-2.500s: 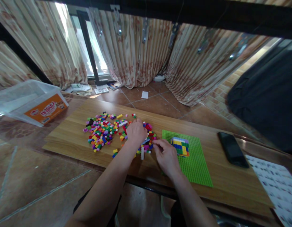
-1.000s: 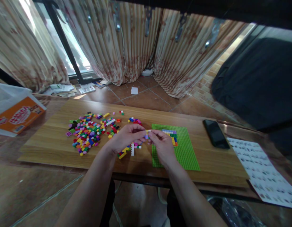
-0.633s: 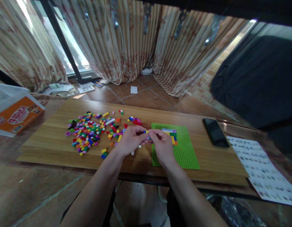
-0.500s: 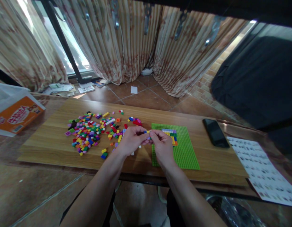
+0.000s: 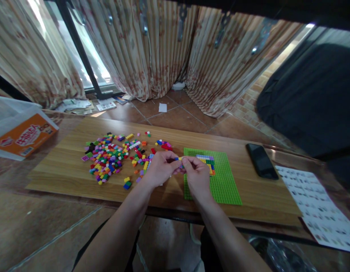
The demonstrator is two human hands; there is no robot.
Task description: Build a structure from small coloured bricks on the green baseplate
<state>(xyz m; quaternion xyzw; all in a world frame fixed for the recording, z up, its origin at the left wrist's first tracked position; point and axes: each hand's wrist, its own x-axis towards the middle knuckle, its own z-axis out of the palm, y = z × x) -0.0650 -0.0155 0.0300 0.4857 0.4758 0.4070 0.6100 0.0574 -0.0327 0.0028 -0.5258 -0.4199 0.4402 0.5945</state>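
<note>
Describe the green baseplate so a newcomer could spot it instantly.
On the wooden board, look between the loose bricks and the black phone. The green baseplate lies there, partly hidden by the right hand. Unlike its neighbours, it is a flat, studded green sheet, with a multicoloured brick build on it.

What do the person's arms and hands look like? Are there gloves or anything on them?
The left hand and right hand are both bare, with no gloves. The left forearm and right forearm have no sleeves showing. I see no watch or bracelet. Fingernails are too small to make out.
</note>
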